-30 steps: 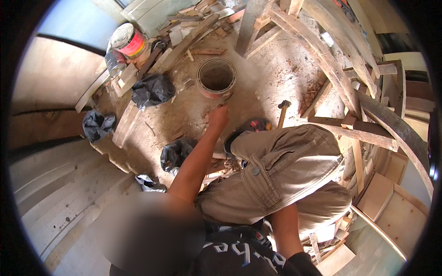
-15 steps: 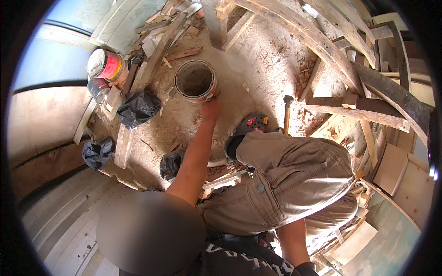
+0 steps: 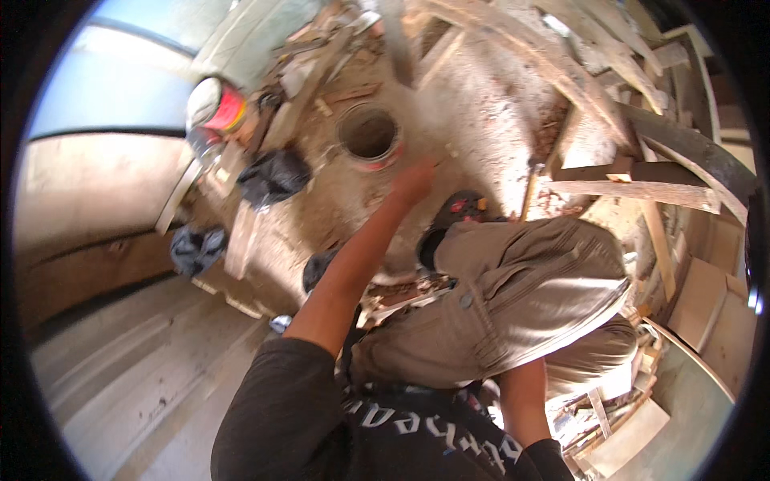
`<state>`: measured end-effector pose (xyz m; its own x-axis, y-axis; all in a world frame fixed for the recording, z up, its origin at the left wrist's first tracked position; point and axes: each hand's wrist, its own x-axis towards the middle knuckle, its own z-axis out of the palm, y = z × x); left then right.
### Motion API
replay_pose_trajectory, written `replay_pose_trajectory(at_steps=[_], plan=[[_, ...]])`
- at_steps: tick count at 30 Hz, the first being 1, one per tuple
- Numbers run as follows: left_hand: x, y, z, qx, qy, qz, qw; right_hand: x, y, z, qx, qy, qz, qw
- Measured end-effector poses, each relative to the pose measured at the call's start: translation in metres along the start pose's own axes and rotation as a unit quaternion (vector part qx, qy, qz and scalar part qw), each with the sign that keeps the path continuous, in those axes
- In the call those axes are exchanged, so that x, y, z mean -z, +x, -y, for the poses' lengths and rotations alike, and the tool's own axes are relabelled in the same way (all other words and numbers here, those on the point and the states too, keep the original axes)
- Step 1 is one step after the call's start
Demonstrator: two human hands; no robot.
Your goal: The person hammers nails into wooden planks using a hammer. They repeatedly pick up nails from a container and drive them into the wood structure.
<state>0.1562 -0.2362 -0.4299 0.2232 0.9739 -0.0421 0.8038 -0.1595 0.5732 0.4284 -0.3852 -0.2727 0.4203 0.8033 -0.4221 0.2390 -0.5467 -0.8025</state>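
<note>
My left hand [image 3: 415,183] is over the dusty floor, just below and right of an open round can [image 3: 374,164]. A gap shows between the hand and the can's rim. Motion blurs the fingers, so whether they hold anything is unclear. The can has a grey, dirty inside and reddish marks on its outer wall. My right forearm [image 3: 525,401] goes down beside my bent leg, and the leg hides the right hand.
A red-labelled can [image 3: 221,108] lies at the left near black plastic bags [image 3: 274,176] and wood scraps. Curved timber frames [image 3: 553,68] fill the upper right. A hammer [image 3: 529,192] stands by my shoe [image 3: 459,210]. Planks [image 3: 698,301] lean at the far right.
My left hand has come off the can's rim and moved right. The whole view has shifted, so the surroundings sit farther right in the picture.
</note>
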Motion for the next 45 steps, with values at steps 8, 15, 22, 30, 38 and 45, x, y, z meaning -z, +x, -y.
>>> replay_pose_trajectory(at_steps=[8, 15, 22, 30, 38, 45], plan=[[0.152, -0.016, -0.027, 0.003, 0.151, -0.137, 0.979, -0.055, 0.038, 0.027, 0.086, 0.005, 0.094, 0.992], [0.212, -0.024, -0.052, 0.001, 0.183, -0.162, 0.970, -0.092, 0.068, 0.046, 0.153, 0.026, 0.106, 0.982], [0.229, -0.030, -0.061, -0.076, 0.318, -0.183, 0.927, -0.095, 0.105, 0.027, 0.220, 0.098, 0.092, 0.966], [0.206, -0.091, 0.014, -0.081, 0.423, 0.015, 0.903, -0.107, 0.057, 0.071, 0.217, 0.016, -0.054, 0.975], [0.312, -0.023, -0.004, -0.014, 0.515, 0.162, 0.842, -0.149, 0.070, 0.081, 0.174, 0.086, -0.112, 0.975], [0.419, 0.036, -0.075, -0.006, 0.277, -0.052, 0.959, -0.149, -0.001, 0.121, 0.193, 0.108, 0.007, 0.975]])
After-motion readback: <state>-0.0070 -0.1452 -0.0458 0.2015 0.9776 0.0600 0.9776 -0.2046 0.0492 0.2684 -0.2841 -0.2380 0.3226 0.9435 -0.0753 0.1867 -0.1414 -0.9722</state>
